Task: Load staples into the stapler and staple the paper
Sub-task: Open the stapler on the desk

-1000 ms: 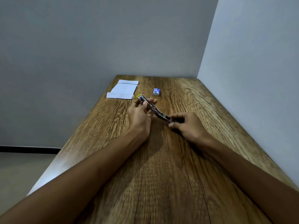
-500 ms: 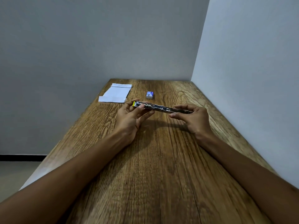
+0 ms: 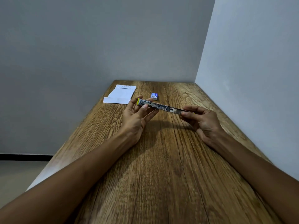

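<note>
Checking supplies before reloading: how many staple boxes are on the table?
1. The staple box sits at the table's far end, right of the paper, beyond the opened stapler.

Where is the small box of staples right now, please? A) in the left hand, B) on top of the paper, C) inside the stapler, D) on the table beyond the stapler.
D: the box of staples sits on the table, beyond the stapler, right of the paper.

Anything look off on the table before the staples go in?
Nothing stands out. The stapler is swung fully open, held above the table by the left hand and right hand. Paper and staple box lie undisturbed.
</note>
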